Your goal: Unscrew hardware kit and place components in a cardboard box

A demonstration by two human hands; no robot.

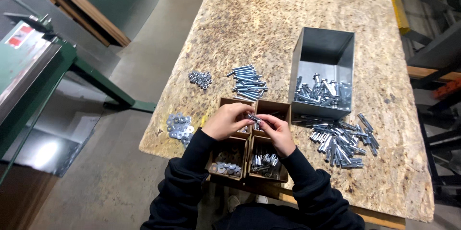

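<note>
On the chipboard desk (269,28), from left of frame: a flat heap of silver washers (178,125), a small pile of dark nuts (200,79), a stack of zinc bolts (248,82), four brown cardboard compartments (230,155), an open grey sheet-metal box (322,52) and loose anchor bolts (342,138). At centre, above the compartments, the left hand (226,122) and right hand (277,131) meet, fingers curled and pinching one small silver bolt (253,117) between them.

bare hands, black long sleeves

left hand (226,121) and right hand (277,132) both uncovered, no gloves, no rings or watch to be seen. each arm in a black long sleeve of soft, matte fabric, hoodie-like, loose and creased at the elbows, narrowing toward the wrist and ending in a snug cuff there. same black cloth over the chest at the bottom edge of the view. no print or marking visible on it.
</note>
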